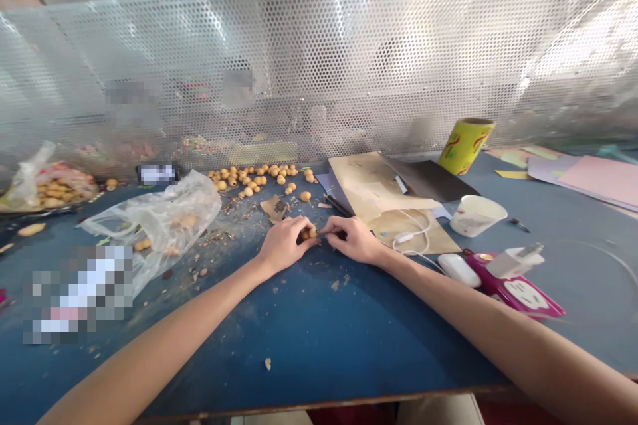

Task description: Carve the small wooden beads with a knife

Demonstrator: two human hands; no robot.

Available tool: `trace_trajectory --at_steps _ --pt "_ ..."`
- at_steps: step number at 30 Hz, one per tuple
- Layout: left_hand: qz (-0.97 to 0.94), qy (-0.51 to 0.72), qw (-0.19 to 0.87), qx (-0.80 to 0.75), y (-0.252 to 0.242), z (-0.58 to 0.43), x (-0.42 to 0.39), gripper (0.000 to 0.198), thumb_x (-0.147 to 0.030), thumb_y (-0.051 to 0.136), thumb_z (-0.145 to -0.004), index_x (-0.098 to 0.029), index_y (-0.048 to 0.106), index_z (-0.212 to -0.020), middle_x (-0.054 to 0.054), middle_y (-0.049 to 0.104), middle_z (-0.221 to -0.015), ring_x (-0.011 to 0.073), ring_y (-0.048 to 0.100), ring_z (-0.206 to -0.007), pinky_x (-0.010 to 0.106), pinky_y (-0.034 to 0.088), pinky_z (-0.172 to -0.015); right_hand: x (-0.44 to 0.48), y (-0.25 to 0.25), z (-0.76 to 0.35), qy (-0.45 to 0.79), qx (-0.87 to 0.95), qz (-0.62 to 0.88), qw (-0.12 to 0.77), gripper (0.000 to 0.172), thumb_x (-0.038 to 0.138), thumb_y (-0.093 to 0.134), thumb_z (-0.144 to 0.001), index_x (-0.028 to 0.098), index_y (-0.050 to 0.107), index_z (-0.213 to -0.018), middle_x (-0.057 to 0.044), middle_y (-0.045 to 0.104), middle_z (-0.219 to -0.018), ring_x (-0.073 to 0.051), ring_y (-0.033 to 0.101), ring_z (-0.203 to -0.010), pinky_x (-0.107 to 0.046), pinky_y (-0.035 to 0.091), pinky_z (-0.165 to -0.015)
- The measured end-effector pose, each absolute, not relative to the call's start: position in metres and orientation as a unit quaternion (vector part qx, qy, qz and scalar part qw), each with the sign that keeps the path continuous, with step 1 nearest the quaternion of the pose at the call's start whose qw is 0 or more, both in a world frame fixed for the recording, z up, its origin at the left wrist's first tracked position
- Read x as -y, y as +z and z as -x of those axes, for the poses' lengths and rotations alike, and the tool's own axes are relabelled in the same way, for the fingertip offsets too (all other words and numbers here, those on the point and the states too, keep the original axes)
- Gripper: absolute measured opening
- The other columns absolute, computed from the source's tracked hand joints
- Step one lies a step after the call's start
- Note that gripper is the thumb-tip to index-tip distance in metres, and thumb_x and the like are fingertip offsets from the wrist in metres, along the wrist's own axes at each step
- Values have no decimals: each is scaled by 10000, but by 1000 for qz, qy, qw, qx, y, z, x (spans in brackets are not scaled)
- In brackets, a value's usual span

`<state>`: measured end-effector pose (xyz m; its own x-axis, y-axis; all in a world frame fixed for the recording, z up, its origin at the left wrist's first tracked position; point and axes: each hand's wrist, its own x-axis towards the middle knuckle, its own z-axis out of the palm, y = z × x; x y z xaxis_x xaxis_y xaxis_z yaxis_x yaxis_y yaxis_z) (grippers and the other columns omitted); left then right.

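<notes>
My left hand [284, 244] is closed around a small tan gourd [312, 232], with the gourd's rounded end showing between thumb and fingers. Close on its right, my right hand [357, 240] has its fingers pinched together, their tips pointing at the gourd. Whatever those fingers may hold is too small to make out. Behind the hands, several similar gourds [248, 191] lie in a loose group on the blue table. A torn piece of brown sandpaper or card [274, 208] lies just beyond my left hand.
Crumbs and shavings litter the table [294, 339]. Plastic bags [172, 212] lie left. Brown paper [366, 179], a white cable [423, 229], a white cup [477, 216], a yellow tube [466, 146] and a pink power strip [541, 302] are right. A perforated metal screen [319, 66] stands behind.
</notes>
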<state>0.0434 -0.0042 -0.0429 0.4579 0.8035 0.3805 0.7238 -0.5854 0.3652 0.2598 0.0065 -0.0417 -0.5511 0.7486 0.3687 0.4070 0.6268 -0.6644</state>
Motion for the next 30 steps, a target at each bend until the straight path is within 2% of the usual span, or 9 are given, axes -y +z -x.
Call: trace_trajectory --at_steps 18,30 --pt "-832 280 124 -463 -44 -41 2 172 -402 629 -870 -235 587 -881 -13 667 -869 175 606 -818 275 455 -714 -4 -39 -260 275 833 358 319 119 169 510 -855 172 623 -894 11 669 -660 -112 589 -569 -220 453 -596" --pt "-845 268 85 -454 -42 -42 4 202 -423 628 -874 -228 587 -907 -4 665 -881 184 603 -826 275 440 -676 -2 -35 -261 344 825 322 314 136 242 502 -911 155 607 -916 -3 682 -687 -105 597 -587 -221 464 -623"
